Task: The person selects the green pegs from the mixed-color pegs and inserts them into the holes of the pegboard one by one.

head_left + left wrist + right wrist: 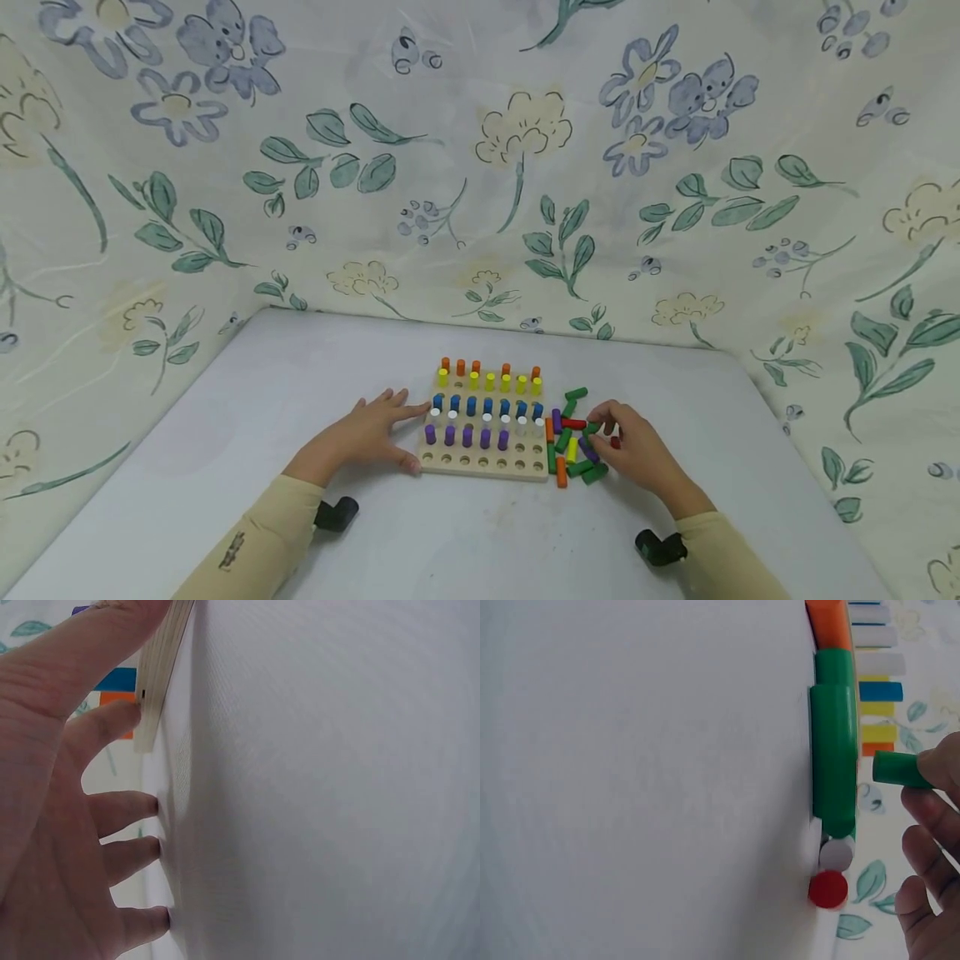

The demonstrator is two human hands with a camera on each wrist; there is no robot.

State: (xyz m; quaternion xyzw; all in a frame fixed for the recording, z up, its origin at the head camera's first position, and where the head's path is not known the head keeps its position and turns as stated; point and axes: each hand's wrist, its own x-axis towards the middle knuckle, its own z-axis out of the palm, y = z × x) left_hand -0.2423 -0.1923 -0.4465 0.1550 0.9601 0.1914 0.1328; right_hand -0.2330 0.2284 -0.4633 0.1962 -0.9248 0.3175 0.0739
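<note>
A wooden pegboard [492,472] lies on the white table, with orange, yellow, blue, white and purple pegs standing in rows. Round holes show along its front row. My left hand [372,429] is spread at the board's left side, its thumb and index fingertip right at the edge; the other fingertips rest on the table in the left wrist view. With thumb and index finger, my right hand [633,446] pinches a green peg [896,769], raised above the loose pegs in the right wrist view. Its remaining fingers are bent.
Loose pegs lie scattered along the board's right side, among them a yellow peg [572,451], an orange peg [562,472], a red peg [573,424] and several green ones. Behind the table [465,533] hangs a flowered cloth [450,167].
</note>
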